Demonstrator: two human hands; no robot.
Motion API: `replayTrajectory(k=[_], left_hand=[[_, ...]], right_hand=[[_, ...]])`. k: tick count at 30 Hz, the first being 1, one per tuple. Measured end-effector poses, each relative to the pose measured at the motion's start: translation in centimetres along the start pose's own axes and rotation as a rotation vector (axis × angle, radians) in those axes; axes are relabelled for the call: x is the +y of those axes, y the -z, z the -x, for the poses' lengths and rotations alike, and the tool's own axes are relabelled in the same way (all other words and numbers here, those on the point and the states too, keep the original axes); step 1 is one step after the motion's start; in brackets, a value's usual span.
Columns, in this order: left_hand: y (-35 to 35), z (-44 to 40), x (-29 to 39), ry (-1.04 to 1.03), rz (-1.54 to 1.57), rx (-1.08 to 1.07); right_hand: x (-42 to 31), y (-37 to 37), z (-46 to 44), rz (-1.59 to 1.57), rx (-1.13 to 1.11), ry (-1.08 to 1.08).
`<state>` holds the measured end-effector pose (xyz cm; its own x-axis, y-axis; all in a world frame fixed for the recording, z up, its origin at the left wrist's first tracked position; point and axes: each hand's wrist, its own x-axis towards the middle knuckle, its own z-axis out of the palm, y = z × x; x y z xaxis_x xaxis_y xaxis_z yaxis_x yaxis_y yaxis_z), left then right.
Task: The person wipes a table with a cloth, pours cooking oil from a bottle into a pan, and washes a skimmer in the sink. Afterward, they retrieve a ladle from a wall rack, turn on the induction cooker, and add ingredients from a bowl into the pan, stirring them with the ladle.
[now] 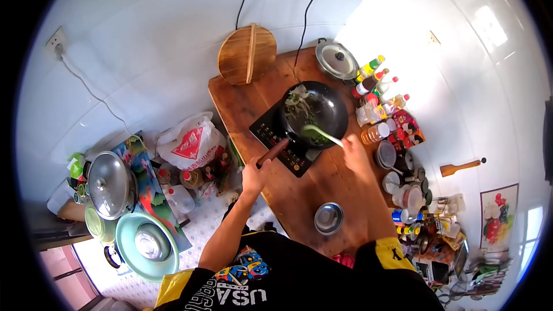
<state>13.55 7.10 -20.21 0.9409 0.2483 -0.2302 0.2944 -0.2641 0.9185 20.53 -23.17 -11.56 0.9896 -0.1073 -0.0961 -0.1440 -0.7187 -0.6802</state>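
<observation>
A black wok (331, 105) sits on an induction cooker (269, 129) on the wooden table. Its brown handle (274, 152) points toward me, and my left hand (253, 176) is wrapped round the end of it. In my right hand (355, 154) is a pale green spatula or spoon (324, 133), its head down among the food at the wok's near side. Pale strips with chopped greens (298, 102) lie along the wok's left side. A small metal bowl (329, 219) stands on the table nearer my body.
A wooden lid (246, 55) leans against the wall behind the table (299, 198). A lidded pot (337, 60) stands at the back right, beside several sauce bottles (370, 82) and jars (375, 133). At lower left are a green basin (128, 242) and a plastic bag (193, 141).
</observation>
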Motion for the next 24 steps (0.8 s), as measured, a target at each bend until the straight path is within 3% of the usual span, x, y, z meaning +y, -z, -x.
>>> replayTrajectory(k=[1,2,6,10,12,14,16,17,20,24], left_hand=[[0.0,0.2,0.3,-0.004,0.005,0.006],[-0.2,0.3,0.5,-0.004,0.012,0.014],[-0.4,0.2,-0.1,-0.095,0.025,0.018],[0.4,-0.4,0.2,0.005,-0.011,-0.057],[0.3,0.0,0.3,-0.015,0.009,-0.025],[0.3,0.0,0.2,-0.007,0.012,-0.035],[0.4,-0.1,0.2,-0.040,-0.016,-0.045],[0.4,-0.3,0.3,-0.037,-0.016,-0.039],[0.4,0.0,-0.3,-0.013,-0.010,-0.078],[0.0,-0.2,0.2,0.006,0.028,-0.030]], right_hand=[[0.3,1.8,0.6,-0.054,-0.076,-0.087],[-1.9,3.5,1.9,-0.127,-0.216,-0.314],[0.2,-3.3,-0.6,-0.544,-0.312,-0.222],[0.0,-4.6,-3.1,-0.437,0.008,-0.165],[-0.1,-2.4,-3.1,-0.512,0.100,-0.246],[1.7,-4.0,-5.8,-0.378,0.103,-0.240],[1.1,-7.6,-8.1,0.200,0.521,0.211],[-0.4,-8.1,-8.1,0.174,0.333,0.078],[-1.8,-9.3,-3.6,0.124,0.148,0.233],[-1.6,-5.8,2.4,0.083,0.172,0.360]])
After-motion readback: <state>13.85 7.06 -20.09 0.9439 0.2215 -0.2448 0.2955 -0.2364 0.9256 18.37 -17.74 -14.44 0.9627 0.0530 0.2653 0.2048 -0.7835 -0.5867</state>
